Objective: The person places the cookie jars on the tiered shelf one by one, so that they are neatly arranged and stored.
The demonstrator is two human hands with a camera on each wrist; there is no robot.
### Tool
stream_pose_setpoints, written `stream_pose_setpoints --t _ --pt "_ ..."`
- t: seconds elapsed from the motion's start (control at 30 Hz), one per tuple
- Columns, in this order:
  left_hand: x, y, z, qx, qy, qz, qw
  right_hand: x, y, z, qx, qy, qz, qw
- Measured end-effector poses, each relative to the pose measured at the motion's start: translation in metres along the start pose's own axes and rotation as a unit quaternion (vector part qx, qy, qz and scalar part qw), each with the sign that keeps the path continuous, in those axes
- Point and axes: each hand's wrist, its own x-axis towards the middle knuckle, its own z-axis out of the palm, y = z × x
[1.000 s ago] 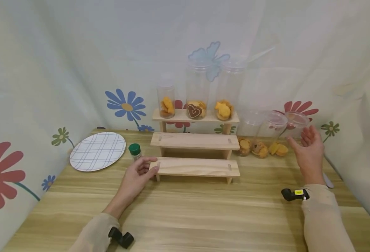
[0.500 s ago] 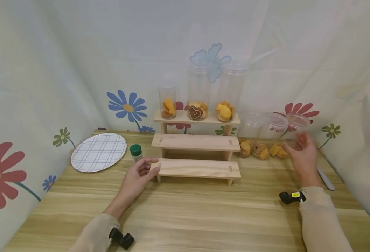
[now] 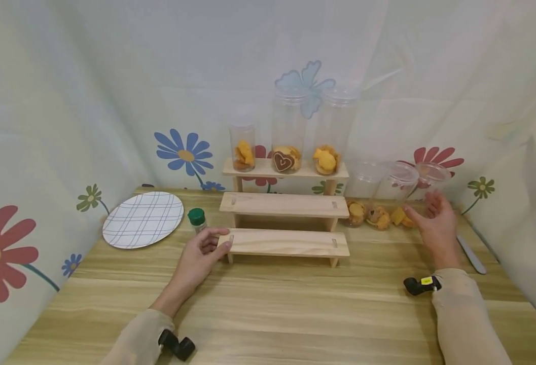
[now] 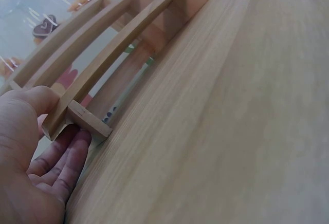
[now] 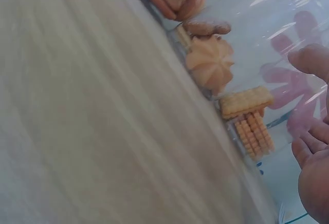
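Rightmost cookie jar [image 3: 418,195], three o'clock of wooden rack [image 3: 290,242]: probably light, stiff, slippery; best gripped mid-body. Right hand [image 3: 438,230]: thumb and fingers wide, alongside. Left hand [image 3: 199,258]: pinches rack's eight-o'clock end.

Place: sheeted-off set-up; home or lab, I cannot tell. Around me: flowered sheeting [image 3: 204,61], wood-grain table [image 3: 295,304], biscuit jars [image 3: 288,129], checked plate [image 3: 143,220], my black wrist cameras [image 3: 185,348].
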Motion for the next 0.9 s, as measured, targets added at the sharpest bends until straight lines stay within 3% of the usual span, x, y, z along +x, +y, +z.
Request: stream_pose_setpoints --t 0.4,0.7,0.9 --pt "0.001 -0.001 0.0 -0.001 -0.001 0.002 1.0 0.003 0.007 0.004 -0.015 0.01 -0.005 0.9998" --pt "0.001 -0.002 -0.002 0.005 0.002 0.001 1.0 0.005 -0.003 -0.002 0.002 0.062 0.016 0.998" --pt "0.0 -0.001 -0.001 0.01 0.0 0.001 1.0 0.003 -0.013 -0.022 0.03 0.114 0.019 0.9929"
